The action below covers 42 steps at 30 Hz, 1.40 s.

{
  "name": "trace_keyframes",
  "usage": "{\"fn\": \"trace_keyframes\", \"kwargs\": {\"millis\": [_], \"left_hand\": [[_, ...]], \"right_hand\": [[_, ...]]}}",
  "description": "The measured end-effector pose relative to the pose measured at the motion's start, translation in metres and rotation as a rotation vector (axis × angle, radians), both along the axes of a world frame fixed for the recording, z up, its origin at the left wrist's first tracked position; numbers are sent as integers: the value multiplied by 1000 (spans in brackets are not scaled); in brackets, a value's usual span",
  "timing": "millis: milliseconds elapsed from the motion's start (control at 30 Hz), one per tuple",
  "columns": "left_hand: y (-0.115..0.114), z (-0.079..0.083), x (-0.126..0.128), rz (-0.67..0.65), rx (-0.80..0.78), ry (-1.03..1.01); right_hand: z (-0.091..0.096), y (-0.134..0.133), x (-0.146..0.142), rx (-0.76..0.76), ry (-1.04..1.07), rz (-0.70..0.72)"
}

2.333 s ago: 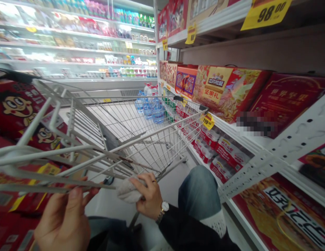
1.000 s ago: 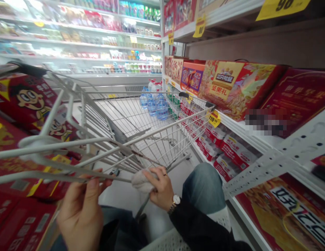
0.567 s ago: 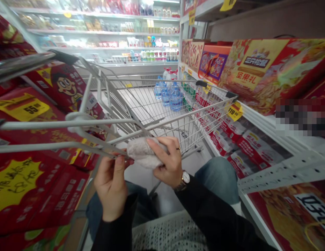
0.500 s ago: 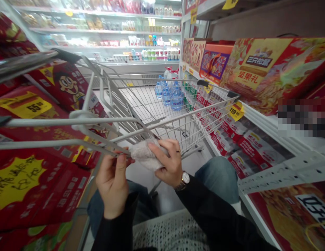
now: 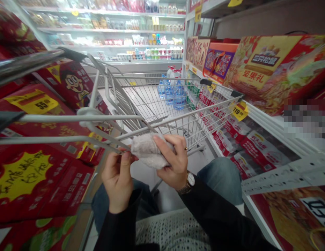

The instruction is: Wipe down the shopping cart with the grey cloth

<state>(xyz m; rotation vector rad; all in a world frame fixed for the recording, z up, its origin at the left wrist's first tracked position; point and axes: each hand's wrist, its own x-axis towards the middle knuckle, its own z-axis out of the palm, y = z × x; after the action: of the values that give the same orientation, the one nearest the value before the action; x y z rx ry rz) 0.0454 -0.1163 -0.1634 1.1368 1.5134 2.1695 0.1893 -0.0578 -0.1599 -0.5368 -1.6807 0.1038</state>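
A pale grey cloth (image 5: 148, 151) is bunched in my right hand (image 5: 175, 162), its fingers and thumb pressed around it. The cloth lies against the lower frame of a metal shopping cart (image 5: 162, 124). My left hand (image 5: 117, 177) pinches a thin bar of the cart frame just left of the cloth, fingertips curled behind it and partly hidden. The cart is tilted in my view, with its wire basket reaching away to the right and its handle (image 5: 28, 66) at upper left.
Red gift boxes (image 5: 65, 177) are stacked close on the left. A shelf on the right bears boxes (image 5: 264, 69), with packs of bottles (image 5: 256, 146) below. Large water bottles (image 5: 179, 96) stand on the floor beyond the cart, before a refrigerated display (image 5: 112, 47).
The view has shifted slightly, so everything sits a little further right. My right hand has moved the cloth slightly along the cart frame; my left hand keeps its pinch.
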Motion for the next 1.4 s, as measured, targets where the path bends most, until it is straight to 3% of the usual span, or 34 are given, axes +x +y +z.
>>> {"fn": "trace_keyframes", "kwargs": {"millis": [67,133,200,367,467,533,700,767,833,1000,1100,1200,1400], "left_hand": [[-2,1,1,9,-12,10],[-3,1,2,12,-21,12],[-3,1,3,7,-15,11],[-2,-1,1,-15,0,-1],[-2,-1,1,-15,5,-1],[-2,1,2,8,14,28],[3,2,12,-9,39,48],[6,-1,13,-33,55,14],[7,-4,10,-22,50,37],[7,-2,-9,-51,51,74],[7,-1,-23,-113,46,64],[7,-4,-35,-111,44,48],[5,-10,-55,-109,113,46]], "right_hand": [[25,0,-4,-1,15,24],[27,1,-3,-8,-20,26],[6,4,2,-39,-53,17],[-77,14,20,-217,-112,-23],[-101,16,24,-232,-133,-51],[-95,14,23,-216,-128,-46],[-46,9,12,-55,-96,9],[-41,10,8,-19,-102,-6],[-54,12,6,-16,-109,-27],[-122,13,15,-161,-167,-48],[-141,11,20,-198,-198,-40],[-124,8,16,-179,-238,-15],[-37,5,-7,72,-162,-48]]}}
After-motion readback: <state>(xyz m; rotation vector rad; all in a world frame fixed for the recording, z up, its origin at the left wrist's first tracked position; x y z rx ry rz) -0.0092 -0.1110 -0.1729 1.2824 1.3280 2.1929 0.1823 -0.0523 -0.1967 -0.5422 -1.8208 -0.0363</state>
